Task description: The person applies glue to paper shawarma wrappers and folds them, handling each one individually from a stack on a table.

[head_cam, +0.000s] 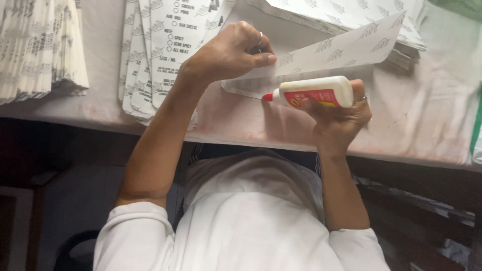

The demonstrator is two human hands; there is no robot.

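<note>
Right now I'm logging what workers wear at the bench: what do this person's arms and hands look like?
Both arms are bare from the upper arm down, under short white sleeves of a white top. The left hand wears a thin ring on one finger; the right hand also shows a ring near its far edge. No gloves, watch or wristbands show.

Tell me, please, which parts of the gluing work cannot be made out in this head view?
- Left hand: its fingertips press the folded paper sheet, hiding the paper beneath them.
- Glue bottle: its far end is covered by the right hand.
- Whether glue is coming out of the red nozzle: too small to tell.
- Paper stack at the left: cut off by the frame's edge.
</note>
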